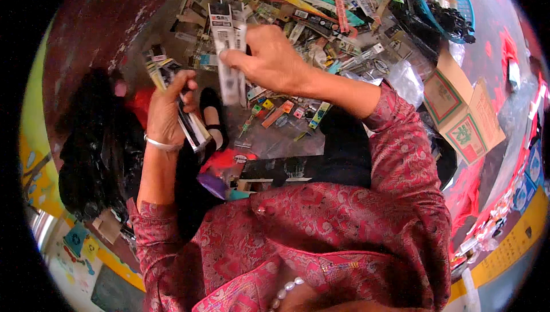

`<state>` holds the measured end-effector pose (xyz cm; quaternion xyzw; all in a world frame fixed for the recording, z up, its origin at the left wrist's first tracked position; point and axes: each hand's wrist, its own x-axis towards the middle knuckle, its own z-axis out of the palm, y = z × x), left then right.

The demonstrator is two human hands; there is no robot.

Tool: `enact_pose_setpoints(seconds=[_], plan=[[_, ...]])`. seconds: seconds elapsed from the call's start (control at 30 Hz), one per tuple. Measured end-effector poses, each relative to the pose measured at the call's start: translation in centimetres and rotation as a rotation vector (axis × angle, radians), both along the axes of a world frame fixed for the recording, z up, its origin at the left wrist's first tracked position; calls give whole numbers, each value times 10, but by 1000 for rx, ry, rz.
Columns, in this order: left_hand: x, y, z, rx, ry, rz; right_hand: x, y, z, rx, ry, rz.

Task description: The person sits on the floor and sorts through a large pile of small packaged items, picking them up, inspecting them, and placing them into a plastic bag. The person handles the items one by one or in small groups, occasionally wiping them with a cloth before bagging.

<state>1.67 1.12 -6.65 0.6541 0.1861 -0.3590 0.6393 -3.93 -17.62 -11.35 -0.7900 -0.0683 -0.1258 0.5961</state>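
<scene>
Both grips loaded with flat packets, above the strewn floor (286,147).
Loose packet pile (321,23) spreads ahead on the floor; my right grip (269,54) pinches pale sleeves (230,86), long axis nearly straight away from me, dark-printed ends farthest; my left grip (168,106) wraps a dark-and-white bundle (195,130), slanting far-left to near-right; step, I judge: handling two separate batches; next move calls for keeping each one aligned.
</scene>
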Motion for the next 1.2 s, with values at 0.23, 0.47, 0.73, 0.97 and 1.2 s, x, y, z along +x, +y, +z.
enact_pose_setpoints(seconds=[0.23, 0.47, 0.73, 0.97, 1.2], plan=[[-19, -13, 3, -134, 102, -237, -4, 25, 4, 577, 526, 376], [-22, -21, 4, -162, 152, -138, 0, 22, -6, 209, 374, 279], [-24, -11, 4, -21, 72, -450, 9, 18, -19, 140, 412, 392], [-16, -13, 4, -65, 192, -283, 14, -59, -146, -774, 531, -315], [-18, -9, 0, -5, 114, -263, -15, -118, -237, -1362, 381, -322]])
